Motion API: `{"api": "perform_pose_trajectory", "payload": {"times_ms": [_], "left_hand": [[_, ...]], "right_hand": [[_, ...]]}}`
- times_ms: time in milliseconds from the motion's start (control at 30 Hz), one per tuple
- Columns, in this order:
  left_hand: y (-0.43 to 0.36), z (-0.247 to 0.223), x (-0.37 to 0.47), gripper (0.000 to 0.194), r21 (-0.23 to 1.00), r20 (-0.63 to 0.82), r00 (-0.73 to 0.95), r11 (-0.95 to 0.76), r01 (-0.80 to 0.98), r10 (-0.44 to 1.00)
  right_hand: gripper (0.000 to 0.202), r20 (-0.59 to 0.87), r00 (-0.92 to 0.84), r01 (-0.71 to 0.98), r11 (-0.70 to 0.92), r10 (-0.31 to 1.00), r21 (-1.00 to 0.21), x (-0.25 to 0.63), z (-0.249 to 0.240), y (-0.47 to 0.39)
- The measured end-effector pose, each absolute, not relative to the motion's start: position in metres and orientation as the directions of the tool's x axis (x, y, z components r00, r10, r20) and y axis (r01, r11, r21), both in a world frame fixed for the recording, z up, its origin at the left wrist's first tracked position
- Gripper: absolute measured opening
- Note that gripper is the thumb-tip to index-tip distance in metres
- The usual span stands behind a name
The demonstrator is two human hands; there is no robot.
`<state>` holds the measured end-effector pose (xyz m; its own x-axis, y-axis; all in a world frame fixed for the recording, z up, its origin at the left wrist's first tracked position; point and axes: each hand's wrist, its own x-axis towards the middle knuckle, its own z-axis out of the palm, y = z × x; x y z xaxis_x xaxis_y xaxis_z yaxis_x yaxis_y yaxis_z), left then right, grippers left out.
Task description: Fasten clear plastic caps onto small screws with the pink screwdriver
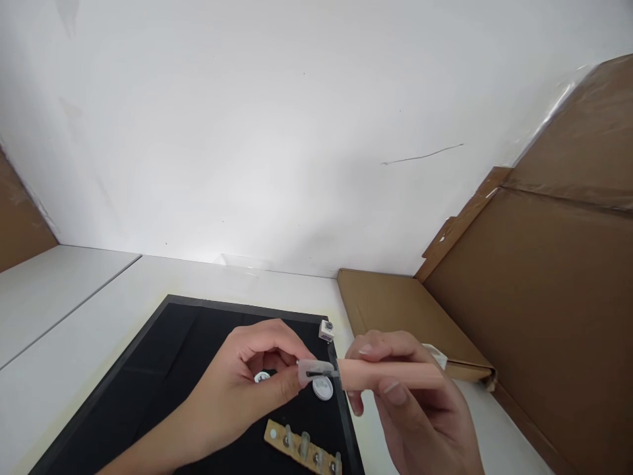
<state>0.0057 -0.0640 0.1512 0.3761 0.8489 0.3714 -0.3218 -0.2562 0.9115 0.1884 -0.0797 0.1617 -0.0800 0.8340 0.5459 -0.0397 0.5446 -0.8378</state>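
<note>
Between the thumb and fingers of my left hand (pixel 262 369) is a small translucent plastic piece (pixel 309 371), shaped like a nail tip, with a dark mark along its middle. My right hand (pixel 415 409) grips a long, smooth peach-coloured handle (pixel 390 374), thumb below and fingers above. The handle's left end meets the translucent piece, or nearly so; whether they touch I cannot tell. Below my hands lies a tan strip (pixel 297 448) with several similar translucent pieces standing up on it. A white round disc (pixel 323 388) rests just behind the translucent piece.
A black mat (pixel 148 369) covers part of the white table (pixel 93 316). Another white round item (pixel 262 377) shows partly behind my left hand. A small white block (pixel 326 330) sits at the mat's far right corner. Cardboard (pixel 395 303) lies flat at right, beside a tall cardboard wall (pixel 554 264).
</note>
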Motion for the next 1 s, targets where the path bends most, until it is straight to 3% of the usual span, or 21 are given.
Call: {"api": "perform_pose_trajectory", "payload": {"times_ms": [200, 367, 633, 833, 1000], "left_hand": [[-0.065, 0.15, 0.004, 0.012, 0.913, 0.369, 0.378, -0.255, -0.318, 0.849], [-0.065, 0.153, 0.003, 0.009, 0.918, 0.355, 0.366, -0.247, -0.311, 0.86], [-0.063, 0.155, 0.003, 0.007, 0.922, 0.332, 0.375, -0.213, -0.325, 0.865], [-0.06, 0.151, 0.002, 0.008, 0.944, 0.24, 0.378, -0.124, -0.306, 0.894], [-0.054, 0.148, 0.001, 0.015, 0.964, 0.153, 0.412, -0.045, -0.261, 0.898]], "right_hand": [[0.012, 0.708, -0.111, 0.185, 0.715, 0.697, -0.675, 0.191, 0.163, -0.082], [0.01, 0.711, -0.138, 0.316, 0.711, 0.689, -0.628, 0.188, 0.173, -0.09], [0.01, 0.726, -0.117, 0.342, 0.714, 0.678, -0.612, 0.193, 0.172, -0.094], [0.013, 0.793, -0.181, 0.127, 0.813, 0.582, -0.568, 0.207, 0.166, -0.087], [0.012, 0.738, -0.197, 0.213, 0.762, 0.646, -0.611, 0.202, 0.173, -0.086]]}}
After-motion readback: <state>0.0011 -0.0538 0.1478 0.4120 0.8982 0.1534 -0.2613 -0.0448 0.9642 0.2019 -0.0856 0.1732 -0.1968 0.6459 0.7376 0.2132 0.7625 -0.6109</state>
